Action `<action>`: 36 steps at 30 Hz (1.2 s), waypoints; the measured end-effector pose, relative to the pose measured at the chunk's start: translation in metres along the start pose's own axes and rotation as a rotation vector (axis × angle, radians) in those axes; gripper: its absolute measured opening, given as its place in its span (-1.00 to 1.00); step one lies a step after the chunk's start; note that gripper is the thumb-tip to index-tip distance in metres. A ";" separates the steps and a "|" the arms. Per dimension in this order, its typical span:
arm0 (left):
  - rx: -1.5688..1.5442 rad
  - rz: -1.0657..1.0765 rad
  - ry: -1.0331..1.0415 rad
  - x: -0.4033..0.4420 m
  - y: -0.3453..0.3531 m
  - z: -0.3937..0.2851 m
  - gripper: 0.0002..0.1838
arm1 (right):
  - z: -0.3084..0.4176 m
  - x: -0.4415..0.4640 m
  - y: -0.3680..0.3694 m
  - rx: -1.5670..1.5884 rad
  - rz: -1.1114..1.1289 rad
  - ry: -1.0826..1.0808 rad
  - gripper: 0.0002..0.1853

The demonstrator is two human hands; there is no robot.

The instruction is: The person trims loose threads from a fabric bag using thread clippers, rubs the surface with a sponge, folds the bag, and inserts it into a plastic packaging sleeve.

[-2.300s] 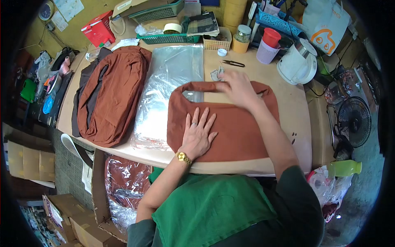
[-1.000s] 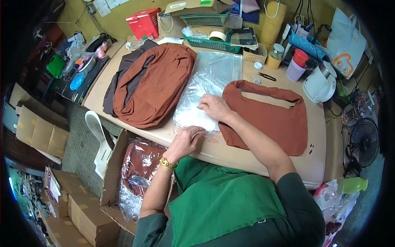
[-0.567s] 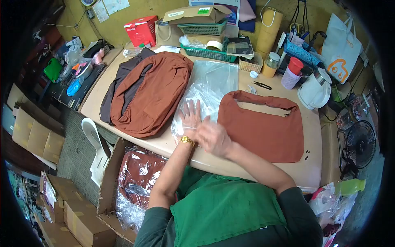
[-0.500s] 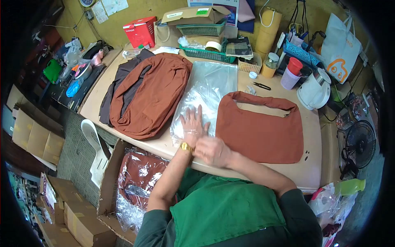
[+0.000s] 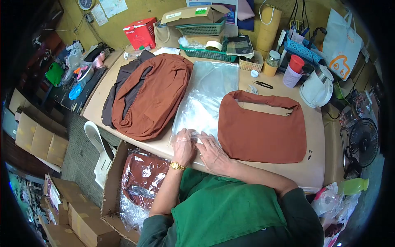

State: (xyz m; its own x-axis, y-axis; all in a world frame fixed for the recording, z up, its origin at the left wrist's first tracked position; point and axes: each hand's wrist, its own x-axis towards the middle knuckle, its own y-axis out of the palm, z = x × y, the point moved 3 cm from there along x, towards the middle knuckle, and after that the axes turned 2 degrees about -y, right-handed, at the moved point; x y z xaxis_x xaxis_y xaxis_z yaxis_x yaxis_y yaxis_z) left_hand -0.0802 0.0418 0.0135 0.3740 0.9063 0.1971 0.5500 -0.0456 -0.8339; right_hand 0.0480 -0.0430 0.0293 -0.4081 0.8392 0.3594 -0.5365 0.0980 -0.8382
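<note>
Clear plastic bags (image 5: pixel 210 82) lie in a flat stack on the table before me. At the stack's near edge, my left hand (image 5: pixel 184 146) has its fingers curled closed on the film. Close beside it, my right hand (image 5: pixel 214 155) pinches the same edge, fingertips nearly touching the left hand; some film is hidden beneath the fingers. Right of the stack is a flat rust-brown shoulder bag (image 5: pixel 261 133), its strap looped away from me. To the left lies a pile of rust-brown bags (image 5: pixel 158 94), with a dark brown one (image 5: pixel 110 107) partly underneath.
An open carton (image 5: pixel 111 185) below the table's left front holds a plastic-wrapped brown bag (image 5: pixel 142 177). Thread snips (image 5: pixel 263 85), a jar (image 5: pixel 271 64) and a white kettle (image 5: pixel 317 88) stand or lie at the back right. Green baskets (image 5: pixel 207 53) line the back.
My left hand has drawn back from lying spread on the plastic to closing at its near edge. My right hand has moved from a fist by the left wrist onto that edge.
</note>
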 end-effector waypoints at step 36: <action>-0.723 -0.025 -0.051 -0.126 -0.136 -0.021 -0.46 | -0.034 0.085 0.012 -0.186 0.419 0.389 -0.27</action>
State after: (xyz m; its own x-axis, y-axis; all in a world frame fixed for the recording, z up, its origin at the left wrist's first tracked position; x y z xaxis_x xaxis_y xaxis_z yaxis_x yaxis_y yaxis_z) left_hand -0.1866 -0.0752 0.1127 0.3290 0.9284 0.1725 0.9209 -0.2750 -0.2763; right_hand 0.0321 0.0474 0.0355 -0.2378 0.9573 -0.1646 -0.2357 -0.2213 -0.9463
